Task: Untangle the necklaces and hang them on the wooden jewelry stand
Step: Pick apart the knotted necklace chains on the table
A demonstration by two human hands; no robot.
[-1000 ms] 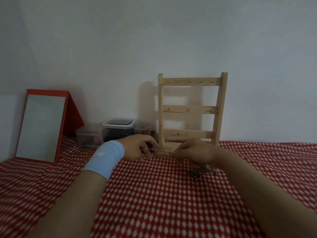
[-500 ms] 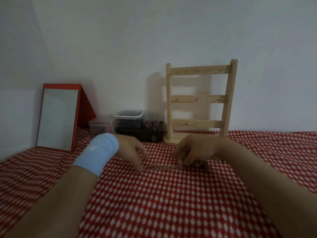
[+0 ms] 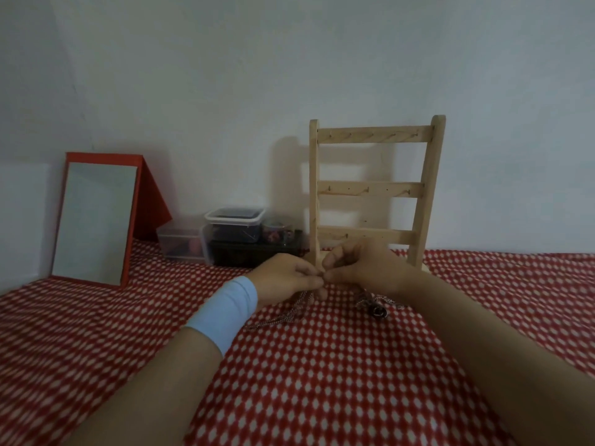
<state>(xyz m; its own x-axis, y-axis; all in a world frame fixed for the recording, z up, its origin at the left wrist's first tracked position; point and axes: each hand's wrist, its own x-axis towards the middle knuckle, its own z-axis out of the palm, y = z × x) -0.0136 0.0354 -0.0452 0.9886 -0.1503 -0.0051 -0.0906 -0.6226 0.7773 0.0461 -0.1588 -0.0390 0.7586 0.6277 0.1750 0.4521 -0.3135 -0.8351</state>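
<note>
Lying in a thin silvery tangle on the red-checked table (image 3: 322, 381), the necklaces (image 3: 289, 312) trail from under the left hand (image 3: 283, 278) to a dark pendant (image 3: 376, 311) beneath the right hand (image 3: 363, 268). Both hands pinch a strand where their fingertips meet. The wooden jewelry stand (image 3: 373, 136) just behind shows bare hooks (as far as the dim light allows), so I judge the untangling unfinished and all the hanging left to do.

Angled both forearms in from 7 and 5 o'clock, converging toward 12. Held left grip (image 3: 283, 278) and right grip (image 3: 363, 268) knuckles up, fingers curled, tips meeting at centre, pinched on the necklaces (image 3: 291, 312).
</note>
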